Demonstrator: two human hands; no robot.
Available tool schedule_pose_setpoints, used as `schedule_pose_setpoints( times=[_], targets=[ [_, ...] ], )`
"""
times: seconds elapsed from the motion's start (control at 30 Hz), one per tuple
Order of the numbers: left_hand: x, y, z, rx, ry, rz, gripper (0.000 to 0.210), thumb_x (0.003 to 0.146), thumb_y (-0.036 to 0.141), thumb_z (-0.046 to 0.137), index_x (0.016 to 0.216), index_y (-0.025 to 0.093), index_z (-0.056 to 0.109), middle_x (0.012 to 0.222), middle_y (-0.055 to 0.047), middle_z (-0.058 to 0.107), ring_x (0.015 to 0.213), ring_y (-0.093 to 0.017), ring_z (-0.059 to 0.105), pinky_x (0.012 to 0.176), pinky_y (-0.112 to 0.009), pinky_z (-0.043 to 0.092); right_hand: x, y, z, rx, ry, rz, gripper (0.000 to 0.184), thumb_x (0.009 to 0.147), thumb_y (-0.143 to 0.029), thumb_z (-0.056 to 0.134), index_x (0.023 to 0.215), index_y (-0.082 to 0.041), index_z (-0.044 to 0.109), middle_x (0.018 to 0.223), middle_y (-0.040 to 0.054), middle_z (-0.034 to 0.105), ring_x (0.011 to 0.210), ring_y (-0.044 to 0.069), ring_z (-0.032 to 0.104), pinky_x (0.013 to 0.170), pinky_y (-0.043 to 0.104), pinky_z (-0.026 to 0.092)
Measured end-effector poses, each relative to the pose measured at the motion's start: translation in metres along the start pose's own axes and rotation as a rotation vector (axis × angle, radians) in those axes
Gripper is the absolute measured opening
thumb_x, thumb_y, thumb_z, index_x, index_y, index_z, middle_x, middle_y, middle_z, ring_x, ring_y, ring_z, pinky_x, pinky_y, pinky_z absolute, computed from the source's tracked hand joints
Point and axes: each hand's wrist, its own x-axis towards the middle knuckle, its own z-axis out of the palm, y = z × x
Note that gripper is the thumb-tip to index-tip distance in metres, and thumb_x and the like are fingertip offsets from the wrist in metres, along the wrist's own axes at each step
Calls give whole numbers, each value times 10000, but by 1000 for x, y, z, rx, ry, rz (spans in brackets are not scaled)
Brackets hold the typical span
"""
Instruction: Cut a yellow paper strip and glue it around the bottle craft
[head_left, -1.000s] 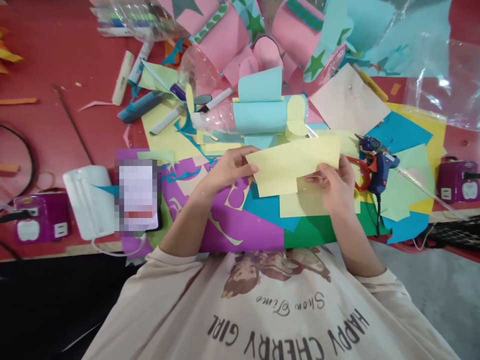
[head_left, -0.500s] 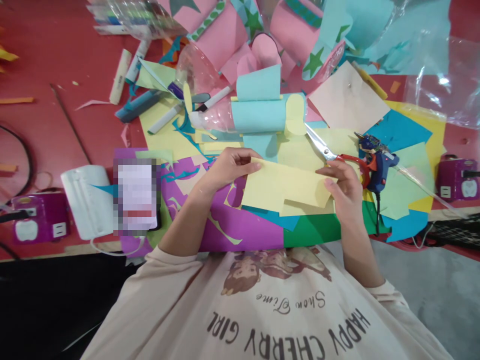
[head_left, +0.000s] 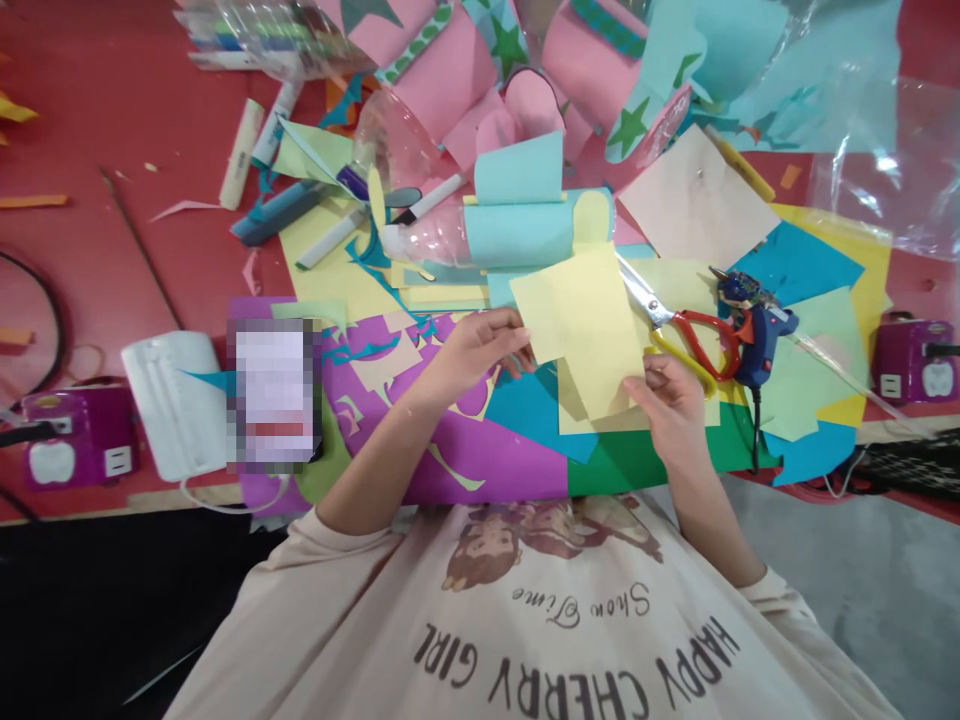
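The left hand [head_left: 469,352] pinches the left edge of a pale yellow paper sheet [head_left: 581,325], thumb on top and fingers tucked under, while the right hand [head_left: 671,405] pinches the sheet's lower right corner in the same way, its other fingers curled beneath. Between the two grips the sheet is held tilted above the table, its long axis running from lower right up toward upper left, so most of the paper lies above and between the fingers, leaning away from the body. Both hands touch it; the right grips at the end nearer the body, the left partway up the side.

Taking the yellow sheet as the landmark: just to its right lie red-handled scissors [head_left: 686,330], blades pointing up-left and touching the sheet's upper right edge in this view. Beyond the scissors, further right, rests a blue glue gun [head_left: 754,325]. Directly above the sheet stands a curled light blue paper roll [head_left: 517,215]. Below and left of the sheet spreads purple paper [head_left: 480,460], and straight below it a green sheet [head_left: 637,460]. Well to the left lies a white face mask [head_left: 176,400] on the red table [head_left: 90,250]
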Motion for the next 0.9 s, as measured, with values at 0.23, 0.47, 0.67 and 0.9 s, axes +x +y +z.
schedule_pose_setpoints(
  times=[0.23, 0.47, 0.67, 0.9],
  targets=[
    [-2, -9, 5, 126, 166, -37, 368, 679, 480, 717, 671, 150, 553, 415, 49, 532, 332, -66, 496, 309, -137, 363, -4, -8, -17, -392, 25, -235, 99, 862, -299, 604, 843, -210, 644, 834, 33, 708, 792, 166, 678, 725, 307, 556],
    [-4, -6, 0, 215, 164, -22, 367, 755, 455, 670, 603, 153, 524, 416, 47, 521, 313, -33, 447, 307, -118, 324, 20, -8, -52, -1047, 123, -416, 441, 816, -149, 506, 1256, -166, 521, 1224, 166, 603, 1180, 309, 551, 998, 527, 461],
    [-3, -8, -2, 139, 122, -86, 291, 858, 357, 539, 644, 164, 503, 413, 32, 551, 301, -66, 489, 302, -134, 341, 34, -11, -55, -1303, 12, -279, 682, 725, -90, 535, 1393, -183, 431, 1147, 163, 557, 1162, 352, 515, 988, 554, 436],
    [-2, -6, -2, 99, 138, -137, 287, 898, 268, 442, 629, 168, 463, 427, 27, 559, 295, -67, 483, 314, -143, 365, 50, -20, -51, -1241, 77, -209, 501, 694, -134, 583, 1188, -214, 610, 926, 101, 567, 940, 303, 603, 858, 474, 505]
  ],
)
